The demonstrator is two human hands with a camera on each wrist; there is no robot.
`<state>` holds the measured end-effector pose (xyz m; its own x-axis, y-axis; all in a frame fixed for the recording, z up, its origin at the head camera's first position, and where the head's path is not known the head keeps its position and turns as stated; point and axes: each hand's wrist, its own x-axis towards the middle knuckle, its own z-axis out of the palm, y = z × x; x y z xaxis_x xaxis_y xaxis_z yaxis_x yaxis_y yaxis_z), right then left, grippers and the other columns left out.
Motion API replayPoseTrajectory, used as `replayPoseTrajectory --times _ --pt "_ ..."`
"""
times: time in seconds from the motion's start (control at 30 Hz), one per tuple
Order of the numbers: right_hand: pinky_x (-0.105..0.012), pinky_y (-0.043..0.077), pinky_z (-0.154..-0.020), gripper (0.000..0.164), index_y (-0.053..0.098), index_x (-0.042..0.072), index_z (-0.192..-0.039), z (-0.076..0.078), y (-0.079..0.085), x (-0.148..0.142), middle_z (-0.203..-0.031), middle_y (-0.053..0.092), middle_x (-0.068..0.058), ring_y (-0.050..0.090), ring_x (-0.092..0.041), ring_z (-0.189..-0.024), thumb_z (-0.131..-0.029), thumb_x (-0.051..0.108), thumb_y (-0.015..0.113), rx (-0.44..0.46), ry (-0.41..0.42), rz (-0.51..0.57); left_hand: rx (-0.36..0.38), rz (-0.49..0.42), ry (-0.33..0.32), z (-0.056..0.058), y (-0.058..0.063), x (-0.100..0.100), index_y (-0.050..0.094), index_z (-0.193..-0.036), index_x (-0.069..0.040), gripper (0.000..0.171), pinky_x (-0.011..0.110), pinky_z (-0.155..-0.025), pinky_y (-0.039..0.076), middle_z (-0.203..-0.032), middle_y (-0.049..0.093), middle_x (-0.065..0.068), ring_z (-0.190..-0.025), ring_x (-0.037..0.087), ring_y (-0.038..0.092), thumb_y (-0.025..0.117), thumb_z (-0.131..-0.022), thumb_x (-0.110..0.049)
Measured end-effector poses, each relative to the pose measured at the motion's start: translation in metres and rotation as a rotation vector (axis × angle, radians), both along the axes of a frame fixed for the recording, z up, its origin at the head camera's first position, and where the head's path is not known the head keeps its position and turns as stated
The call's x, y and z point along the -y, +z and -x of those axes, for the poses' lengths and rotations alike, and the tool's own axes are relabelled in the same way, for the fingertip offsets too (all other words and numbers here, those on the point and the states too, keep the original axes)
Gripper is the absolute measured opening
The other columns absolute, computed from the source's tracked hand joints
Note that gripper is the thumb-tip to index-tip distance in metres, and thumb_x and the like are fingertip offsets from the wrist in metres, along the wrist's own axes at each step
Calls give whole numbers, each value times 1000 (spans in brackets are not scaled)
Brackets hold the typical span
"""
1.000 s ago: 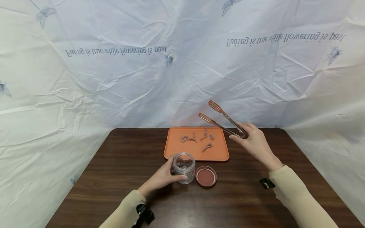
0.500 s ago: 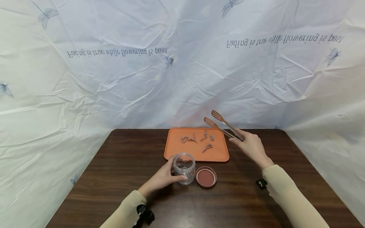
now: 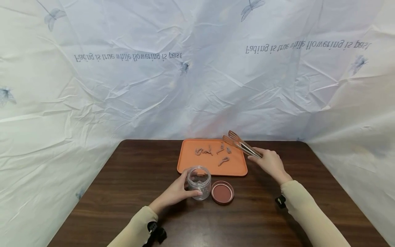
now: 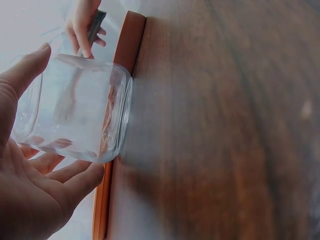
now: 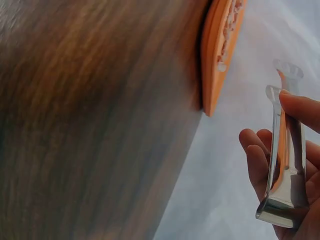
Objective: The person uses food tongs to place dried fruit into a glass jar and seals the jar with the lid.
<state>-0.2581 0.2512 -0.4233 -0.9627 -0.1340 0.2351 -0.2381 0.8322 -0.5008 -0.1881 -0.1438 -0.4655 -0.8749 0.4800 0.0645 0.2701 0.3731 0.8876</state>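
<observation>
My left hand (image 3: 176, 190) holds a clear open-topped jar (image 3: 199, 187) round its side, and the jar stands upright on the table. In the left wrist view, the thumb lies on one side of the jar (image 4: 82, 112) and the fingers on the other. My right hand (image 3: 272, 165) grips metal tongs (image 5: 289, 192) with slotted orange-brown tips, held by the bent end. Those tips are slightly apart, above the back right of an orange tray (image 3: 187, 165). Several small, thin, curled brownish pieces (image 3: 224, 160) lie on the tray. Nothing is visible between the tips.
A round reddish-brown lid (image 3: 222, 192) lies on the table just right of the jar. The dark wooden table (image 3: 139, 164) carries the tray at its back edge. Behind it hangs a wrinkled white cloth (image 3: 197, 85) with printed lettering.
My right hand has come down and a little left, lowering the tongs toward the tray. The tong tips have drawn closer together. My left hand and the jar stay where they were.
</observation>
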Motion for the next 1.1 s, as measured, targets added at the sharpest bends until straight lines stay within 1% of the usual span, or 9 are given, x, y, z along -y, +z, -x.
replayPoseTrajectory --times 0.07,0.3,0.4,0.5,0.67,0.77,0.87,1.0,1.1 --pt "-33 30 -47 63 56 3 -143 1 -3 -1 -63 54 -3 35 -17 -47 -95 41 70 16 0 -3 -2 2 6 0 -1 0 27 -156 -24 87 51 -107 46 -153 43 9 -138 33 46 81 -88 -35" --pt "-33 33 -50 61 59 2 -140 6 -10 -2 -83 67 -6 47 -19 -57 -94 40 71 40 -9 -35 0 4 10 -1 -2 0 26 -157 -23 88 52 -106 47 -151 44 10 -135 34 48 80 -89 -35" --pt "-33 34 -51 60 59 2 -141 7 -14 -3 -83 68 -7 48 -20 -58 -95 39 71 68 -9 -43 4 17 11 -1 -3 0 26 -157 -23 89 51 -106 47 -150 44 9 -135 33 48 80 -88 -36" --pt "-33 33 -50 60 58 1 -141 7 -15 -4 -82 67 -7 48 -20 -57 -95 37 71 89 -9 -43 -9 23 10 -1 -2 -1 26 -156 -22 89 50 -106 47 -151 45 9 -135 33 48 80 -88 -38" --pt "-33 33 -51 61 58 0 -140 7 -14 -5 -84 69 -8 47 -19 -57 -94 36 72 105 -6 -43 -27 19 5 2 -1 0 26 -156 -22 89 50 -106 47 -150 45 8 -135 33 49 81 -88 -39" --pt "-32 33 -51 62 59 -1 -140 7 -13 -4 -82 69 -6 46 -19 -56 -93 37 73 108 3 -49 -24 20 5 2 -1 0 27 -156 -23 89 50 -106 47 -150 45 8 -135 32 49 81 -87 -39" --pt "-32 31 -50 62 59 0 -140 8 -14 -3 -71 64 -4 42 -18 -53 -93 38 73 119 7 -54 -19 17 8 2 -1 1 27 -156 -24 88 51 -106 47 -150 45 8 -135 32 48 81 -87 -39" --pt "-31 29 -49 60 59 0 -139 7 -16 -2 -61 55 -3 37 -16 -52 -94 37 73 136 6 -67 -12 10 10 0 -1 0 27 -156 -25 88 53 -106 46 -150 45 8 -136 33 47 81 -87 -38" --pt "-30 27 -47 59 60 0 -139 6 -18 -2 -56 49 -2 34 -15 -49 -93 35 73 136 7 -81 -9 3 13 -2 -1 0 26 -156 -25 88 54 -106 46 -151 44 9 -136 33 47 81 -88 -36"
